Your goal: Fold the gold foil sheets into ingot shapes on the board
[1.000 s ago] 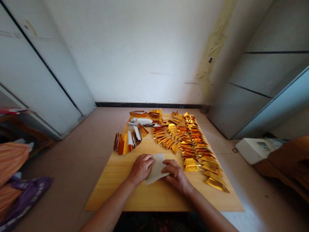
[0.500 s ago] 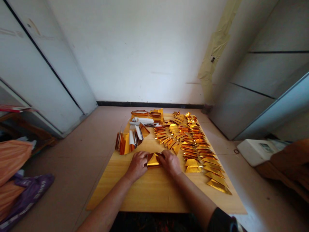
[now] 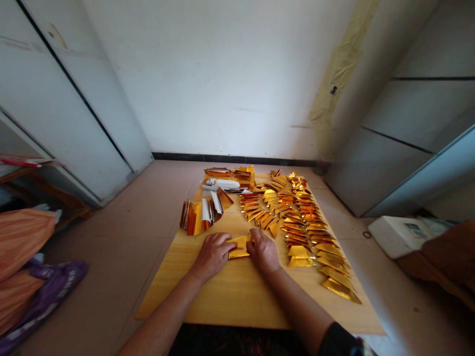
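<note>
Your left hand (image 3: 213,253) and your right hand (image 3: 263,251) both press down on one small folded piece of shiny gold foil paper (image 3: 239,245), which lies flat on the pale yellow wooden board (image 3: 237,296) near the middle of its width. The piece sits directly between your two hands, so neither is nearer: the left fingers cover its left end, the right fingers its right end. Its long axis runs left to right, tilted a little so the right end lies slightly farther from you. Both hands are spread flat with fingers lightly curled over the foil, pinning it rather than pinching it; whether any fingertip is tucked under an edge you cannot tell from here.

The foil is thin, mirror-bright and creased into straight-edged facets, so it looks slippery on the smooth board and likely to hold a crease sharply.

Just right of your right hand, two long rows of finished gold foil folded triangles (image 3: 308,227) overlap like scales, running from the near right of the board to its far edge. The nearest of them, a small upright pyramid-like gold piece (image 3: 299,256), stands close to your right wrist. To the far left of your hands a curled bundle of unfolded gold-and-white foil sheets (image 3: 202,215) stands on edge. Beyond it lie stacked gold foil packets (image 3: 232,178) at the far edge of the board.
</note>
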`<state>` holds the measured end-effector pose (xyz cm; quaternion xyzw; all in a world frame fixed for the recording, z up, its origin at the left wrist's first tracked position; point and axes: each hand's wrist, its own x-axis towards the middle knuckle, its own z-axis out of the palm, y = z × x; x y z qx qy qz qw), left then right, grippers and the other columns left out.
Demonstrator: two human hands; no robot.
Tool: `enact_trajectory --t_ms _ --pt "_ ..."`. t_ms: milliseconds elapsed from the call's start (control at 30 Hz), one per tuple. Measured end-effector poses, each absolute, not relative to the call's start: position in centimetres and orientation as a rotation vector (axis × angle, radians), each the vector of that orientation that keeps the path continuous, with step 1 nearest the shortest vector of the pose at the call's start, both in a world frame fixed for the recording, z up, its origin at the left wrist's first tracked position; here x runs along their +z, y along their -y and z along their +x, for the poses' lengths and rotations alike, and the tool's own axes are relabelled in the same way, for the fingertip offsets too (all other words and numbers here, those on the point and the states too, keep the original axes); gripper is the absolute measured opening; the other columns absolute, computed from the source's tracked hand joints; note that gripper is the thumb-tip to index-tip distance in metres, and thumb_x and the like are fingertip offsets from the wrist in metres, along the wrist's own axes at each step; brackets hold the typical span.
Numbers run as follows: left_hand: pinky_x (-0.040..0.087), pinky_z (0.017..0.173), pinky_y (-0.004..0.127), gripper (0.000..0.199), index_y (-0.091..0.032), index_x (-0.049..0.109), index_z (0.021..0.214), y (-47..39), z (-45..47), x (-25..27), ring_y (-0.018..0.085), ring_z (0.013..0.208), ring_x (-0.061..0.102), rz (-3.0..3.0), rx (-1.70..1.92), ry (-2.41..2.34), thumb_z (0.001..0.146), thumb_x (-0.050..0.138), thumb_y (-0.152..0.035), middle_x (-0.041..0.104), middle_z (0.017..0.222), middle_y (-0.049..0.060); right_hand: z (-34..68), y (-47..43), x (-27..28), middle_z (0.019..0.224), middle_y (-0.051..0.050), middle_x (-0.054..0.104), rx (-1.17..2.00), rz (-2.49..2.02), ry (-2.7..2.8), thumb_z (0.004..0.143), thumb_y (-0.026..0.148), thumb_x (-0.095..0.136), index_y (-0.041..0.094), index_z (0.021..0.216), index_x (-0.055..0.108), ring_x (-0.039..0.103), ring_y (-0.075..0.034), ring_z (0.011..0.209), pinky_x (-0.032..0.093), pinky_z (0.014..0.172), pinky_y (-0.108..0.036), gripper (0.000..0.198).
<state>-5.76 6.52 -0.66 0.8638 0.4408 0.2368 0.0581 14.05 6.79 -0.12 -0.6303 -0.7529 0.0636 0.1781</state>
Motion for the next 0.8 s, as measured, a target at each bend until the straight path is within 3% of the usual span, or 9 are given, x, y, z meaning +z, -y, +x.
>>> enact_trajectory --t_ms 67,233,500,800 --pt "0.04 0.088 0.037 0.029 -0.028 0.066 0.102 -6.4 -5.78 -0.52 0.02 0.103 0.054 2.629 0.717 -1.343 0.083 0.05 -0.012 0.061 0.112 0.005 13.96 -6.78 -0.16 0.091 -0.005 0.064 0.138 -1.79 2.146 0.083 0.018 0.049 0.018 0.104 0.058 0.059 -0.015 0.076 0.038 0.065 -0.022 0.023" --pt "0.042 0.086 0.035 0.027 -0.025 0.065 0.104 -6.37 -5.68 -0.41 0.019 0.101 0.056 2.614 0.722 -1.356 0.086 0.05 -0.013 0.064 0.109 0.005 13.87 -6.78 -0.27 0.083 -0.003 0.062 0.066 -1.803 2.167 0.086 0.018 0.047 0.018 0.09 0.06 0.056 -0.014 0.069 0.034 0.06 -0.022 0.014" --pt "0.043 0.089 0.038 0.025 -0.027 0.065 0.106 -6.34 -5.62 -0.93 0.02 0.105 0.055 2.66 0.688 -1.41 0.088 0.05 -0.019 0.062 0.114 0.006 13.7 -6.9 -0.52 0.086 -0.004 0.06 0.053 -1.824 2.194 0.089 0.018 0.044 0.018 0.089 0.059 0.053 -0.012 0.067 0.034 0.06 -0.022 0.015" --pt "0.042 0.093 0.039 0.034 -0.026 0.063 0.109 -6.25 -5.8 -0.57 0.02 0.109 0.054 2.568 0.729 -1.423 0.085 0.044 -0.011 0.06 0.119 0.005 13.23 -6.87 0.02 0.085 -0.007 0.059 0.046 -1.86 2.273 0.084 0.016 0.05 0.016 0.087 0.059 0.055 -0.015 0.073 0.037 0.062 -0.024 0.01"
